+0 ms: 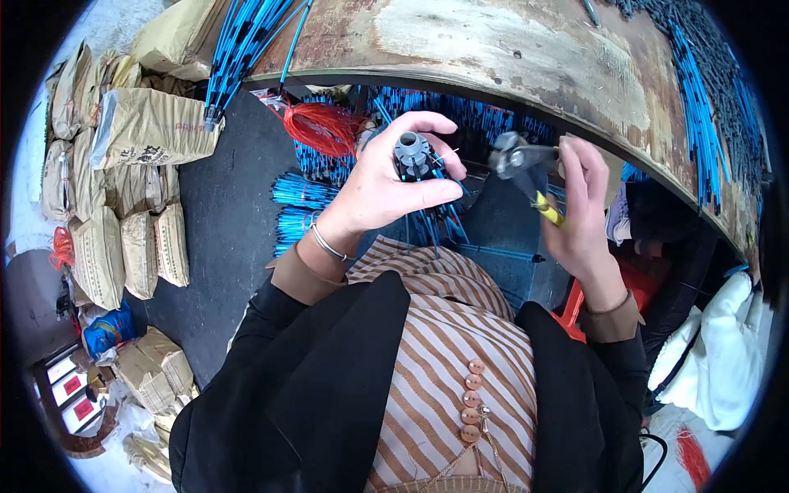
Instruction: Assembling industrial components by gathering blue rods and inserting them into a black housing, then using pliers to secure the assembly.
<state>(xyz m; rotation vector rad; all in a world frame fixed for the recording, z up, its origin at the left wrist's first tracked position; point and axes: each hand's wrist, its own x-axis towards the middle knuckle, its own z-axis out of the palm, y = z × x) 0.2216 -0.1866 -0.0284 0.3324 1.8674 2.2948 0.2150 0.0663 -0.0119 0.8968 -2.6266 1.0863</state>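
Observation:
Upright in my left hand (366, 185) is a bundle of blue rods (413, 156) with dark grey notched ends facing up; my fingers curl round it below the ends. A thin, pale tie end sticks out on its right side. My right hand (585, 218) grips end-cutting pincers (513, 158) with dark and yellow handles. The pincers' head is a short way right of the bundle, apart from it and slightly blurred. Below the bundle, the loose blue rods reach down over my lap.
A worn wooden table (460, 37) curves across the top, with blue rods (694, 115) at its right and more (246, 49) at its left. Red ties (320, 127) hang under its edge. Paper sacks (152, 123) stand at left. Someone's dark clothing (678, 263) shows at right.

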